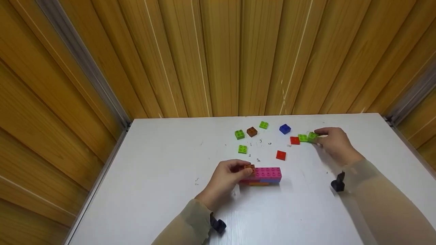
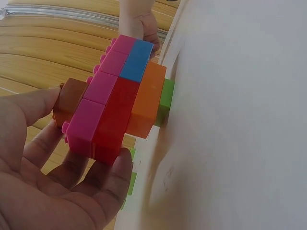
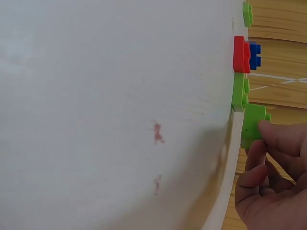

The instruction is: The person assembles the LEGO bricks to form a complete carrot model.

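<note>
My left hand [image 1: 226, 177] grips the left end of a built stack of toy bricks [image 1: 270, 173]. A brown brick [image 2: 71, 100] sits on top of it, touched by the fingers. In the left wrist view the stack has pink bricks [image 2: 101, 88] above, then a red brick [image 2: 117, 112] and a blue brick [image 2: 137, 61], an orange brick [image 2: 147, 98] and a green brick [image 2: 165, 101] at the bottom. At the right, my right hand [image 1: 335, 143] pinches a light green brick [image 3: 254, 122] between thumb and fingers, close beside a flatter green brick [image 1: 302, 137].
Loose on the white table [image 1: 163, 190] lie red pieces [image 1: 281, 155], a dark blue brick [image 1: 285, 129], another brown brick [image 1: 252, 131] and several green bricks [image 1: 239, 134]. Wood-patterned walls [image 1: 221, 61] stand behind and at the sides.
</note>
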The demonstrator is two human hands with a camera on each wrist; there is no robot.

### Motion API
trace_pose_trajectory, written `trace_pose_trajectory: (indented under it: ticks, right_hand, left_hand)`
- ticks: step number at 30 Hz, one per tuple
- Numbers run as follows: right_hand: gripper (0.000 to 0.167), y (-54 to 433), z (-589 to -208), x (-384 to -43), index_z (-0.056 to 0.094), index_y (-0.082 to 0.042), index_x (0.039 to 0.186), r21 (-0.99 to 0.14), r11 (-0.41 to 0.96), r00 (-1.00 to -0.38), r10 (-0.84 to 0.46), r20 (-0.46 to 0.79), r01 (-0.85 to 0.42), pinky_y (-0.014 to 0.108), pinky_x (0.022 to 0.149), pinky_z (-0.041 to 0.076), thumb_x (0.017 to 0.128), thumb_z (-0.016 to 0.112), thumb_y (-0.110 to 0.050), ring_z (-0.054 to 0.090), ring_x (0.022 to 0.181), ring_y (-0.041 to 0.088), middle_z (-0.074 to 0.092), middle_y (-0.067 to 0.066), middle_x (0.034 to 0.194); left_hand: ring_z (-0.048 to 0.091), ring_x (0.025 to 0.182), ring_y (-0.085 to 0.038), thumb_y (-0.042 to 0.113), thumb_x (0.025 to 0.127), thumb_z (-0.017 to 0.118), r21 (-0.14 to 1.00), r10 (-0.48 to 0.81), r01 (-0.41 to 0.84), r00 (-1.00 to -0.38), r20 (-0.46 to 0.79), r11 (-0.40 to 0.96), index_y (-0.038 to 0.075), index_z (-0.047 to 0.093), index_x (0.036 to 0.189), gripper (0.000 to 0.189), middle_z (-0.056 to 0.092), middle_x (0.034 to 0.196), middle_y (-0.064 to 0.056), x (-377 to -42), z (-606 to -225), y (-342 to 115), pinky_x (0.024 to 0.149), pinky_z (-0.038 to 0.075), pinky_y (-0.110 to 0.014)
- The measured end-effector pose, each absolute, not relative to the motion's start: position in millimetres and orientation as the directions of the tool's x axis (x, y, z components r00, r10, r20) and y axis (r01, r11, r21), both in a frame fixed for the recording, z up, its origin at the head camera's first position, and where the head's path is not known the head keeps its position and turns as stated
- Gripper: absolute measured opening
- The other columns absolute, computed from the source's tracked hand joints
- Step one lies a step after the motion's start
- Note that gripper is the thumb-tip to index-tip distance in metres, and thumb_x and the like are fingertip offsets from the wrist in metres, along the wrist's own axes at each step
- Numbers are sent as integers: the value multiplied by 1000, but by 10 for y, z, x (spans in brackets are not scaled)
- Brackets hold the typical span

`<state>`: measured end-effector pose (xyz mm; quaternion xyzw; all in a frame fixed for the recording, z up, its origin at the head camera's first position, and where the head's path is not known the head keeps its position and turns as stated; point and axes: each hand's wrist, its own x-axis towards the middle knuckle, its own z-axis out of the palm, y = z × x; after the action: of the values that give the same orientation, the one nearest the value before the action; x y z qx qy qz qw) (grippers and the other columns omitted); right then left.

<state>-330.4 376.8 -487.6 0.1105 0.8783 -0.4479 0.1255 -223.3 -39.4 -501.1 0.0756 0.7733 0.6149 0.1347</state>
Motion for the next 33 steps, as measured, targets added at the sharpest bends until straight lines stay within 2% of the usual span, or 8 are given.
trace_pose_trajectory:
  ticks: [2,4,6,8,9,18,26,33]
  right_hand:
    - [61,3745,-4874,-3276,44,-3,171,-759,569,-941,89,-327,317,52,126,53,115,62,-23,47,149,41,36,29,180]
    - [64,3729,-4883,-3239,45,-6,171,-760,570,-944,92,-317,311,41,114,60,114,64,-27,53,139,38,38,27,179]
    - [66,3706,-4894,-3186,46,-8,171,-768,567,-950,90,-299,296,31,100,62,113,67,-31,59,130,35,41,26,177]
    - [67,3672,-4905,-3126,48,-8,170,-781,561,-958,84,-276,274,27,87,61,112,70,-33,62,122,33,44,25,174]
    - [68,3647,-4906,-3098,49,-8,169,-787,555,-959,82,-270,269,28,85,61,111,70,-34,63,119,31,45,25,173]
    - [70,3383,-4878,-2890,52,-9,167,-788,565,-963,47,-265,244,28,82,62,110,73,-41,64,117,30,54,24,164]
    - [60,3124,-4905,-2732,67,-5,153,-795,597,-979,-74,-189,108,28,77,61,104,83,-36,65,103,23,72,15,128]
    - [52,2895,-4870,-2581,76,-9,142,-806,592,-981,-146,-124,14,25,82,58,100,88,-37,62,118,27,73,15,136]
  left_hand:
    - [63,122,-15,31,103,86,972,282,-51,-952,-117,231,23,85,127,25,78,130,5,-2233,-5013,-401,116,54,-39]
    - [63,121,-15,31,103,86,972,285,-54,-951,-119,228,23,86,126,25,78,129,5,-2242,-5021,-401,115,55,-38]
    - [63,121,-16,31,103,86,974,286,-56,-951,-119,220,23,86,126,25,78,128,5,-2248,-5020,-395,114,55,-38]
    - [63,120,-16,30,103,86,974,287,-54,-951,-117,218,23,86,126,24,79,128,5,-2247,-5014,-395,113,55,-37]
    - [64,120,-16,29,103,86,975,287,-54,-951,-117,218,23,86,126,24,79,128,5,-2245,-5009,-395,113,55,-37]
    - [64,121,-17,29,103,86,975,287,-50,-951,-111,214,21,86,126,25,79,129,3,-2232,-4992,-403,116,54,-40]
    - [62,125,-16,37,103,85,974,295,-66,-946,-131,218,25,85,128,28,78,132,7,-2258,-5030,-410,122,50,-45]
    - [62,124,-16,37,103,86,972,296,-62,-946,-130,228,25,85,128,28,78,131,7,-2264,-5031,-415,122,50,-46]
